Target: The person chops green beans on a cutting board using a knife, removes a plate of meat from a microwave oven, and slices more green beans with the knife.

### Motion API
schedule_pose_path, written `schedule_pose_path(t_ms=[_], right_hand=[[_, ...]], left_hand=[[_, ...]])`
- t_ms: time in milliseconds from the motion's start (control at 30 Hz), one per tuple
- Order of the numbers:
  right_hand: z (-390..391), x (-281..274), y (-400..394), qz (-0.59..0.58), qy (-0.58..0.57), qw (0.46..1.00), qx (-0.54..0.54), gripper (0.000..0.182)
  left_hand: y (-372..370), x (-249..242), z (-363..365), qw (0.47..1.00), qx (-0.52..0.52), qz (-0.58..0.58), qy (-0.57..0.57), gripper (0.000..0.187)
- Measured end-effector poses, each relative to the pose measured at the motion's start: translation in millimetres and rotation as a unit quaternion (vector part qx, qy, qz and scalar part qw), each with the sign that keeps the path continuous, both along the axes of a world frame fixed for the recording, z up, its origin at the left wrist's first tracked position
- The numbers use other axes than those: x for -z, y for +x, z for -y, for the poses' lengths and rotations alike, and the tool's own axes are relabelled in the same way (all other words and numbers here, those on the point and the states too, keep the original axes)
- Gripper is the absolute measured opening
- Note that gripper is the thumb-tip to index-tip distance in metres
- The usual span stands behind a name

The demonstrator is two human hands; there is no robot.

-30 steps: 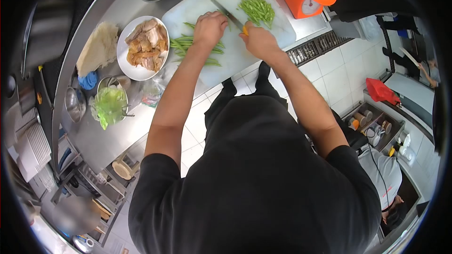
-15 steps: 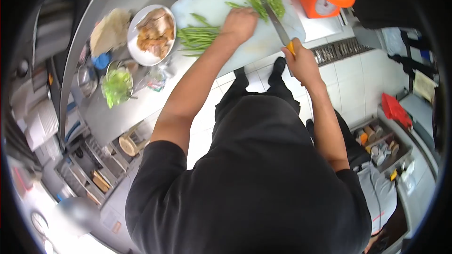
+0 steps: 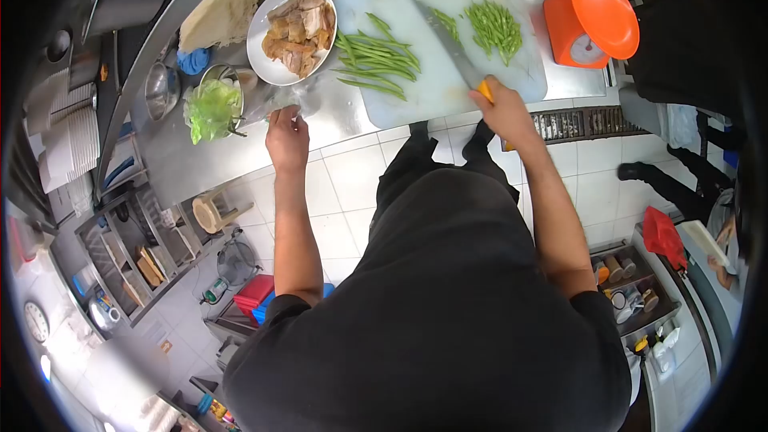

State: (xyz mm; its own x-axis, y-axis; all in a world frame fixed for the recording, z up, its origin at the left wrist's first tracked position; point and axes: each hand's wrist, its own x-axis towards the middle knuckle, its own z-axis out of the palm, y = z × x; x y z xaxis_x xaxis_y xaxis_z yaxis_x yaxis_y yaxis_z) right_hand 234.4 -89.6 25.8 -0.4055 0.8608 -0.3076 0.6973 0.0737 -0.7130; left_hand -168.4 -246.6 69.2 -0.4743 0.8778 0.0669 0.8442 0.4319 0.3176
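My right hand [image 3: 510,114] is closed around the yellow handle of a kitchen knife [image 3: 458,54], whose blade slants over the white cutting board [image 3: 436,104]. Beside the blade lie a small strip of cut green beans and a larger pile of sliced green beans [image 3: 493,30]. Whole green beans [image 3: 376,60] are bunched on the board's left part. At the counter's front edge, my left hand [image 3: 287,140] has its fingers curled on a crumpled clear plastic bag [image 3: 294,99], partly hidden by the hand.
A white plate [image 3: 274,72] of sliced cooked meat stands left of the board. Further left are leafy greens [image 3: 210,112] and a metal bowl [image 3: 162,90]. An orange scale [image 3: 574,28] stands to the right. Another person [image 3: 724,224] is at the far right.
My left hand has left the beans on the board and moved left to the plastic bag. My right hand keeps the knife, and the sliced beans now sit apart from the blade.
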Motion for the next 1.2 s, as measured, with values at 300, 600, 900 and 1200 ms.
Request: schedule_pose_path(t_ms=[300,600,900,1200], right_hand=[[3,-26,8,0.095,0.032,0.994,0.045,0.033],[16,-20,-7,0.140,0.043,0.989,0.037,0.032],[16,-22,-8,0.137,0.048,0.989,0.042,0.033],[5,-24,-9,0.121,0.054,0.990,0.043,0.031]], left_hand=[[70,21,-173,0.971,0.227,0.004,0.070,0.018],[74,43,-245,0.922,0.336,-0.030,-0.189,0.017],[59,51,-234,0.955,0.292,0.018,-0.053,0.019],[84,53,-249,0.945,0.327,0.025,-0.015,0.022]])
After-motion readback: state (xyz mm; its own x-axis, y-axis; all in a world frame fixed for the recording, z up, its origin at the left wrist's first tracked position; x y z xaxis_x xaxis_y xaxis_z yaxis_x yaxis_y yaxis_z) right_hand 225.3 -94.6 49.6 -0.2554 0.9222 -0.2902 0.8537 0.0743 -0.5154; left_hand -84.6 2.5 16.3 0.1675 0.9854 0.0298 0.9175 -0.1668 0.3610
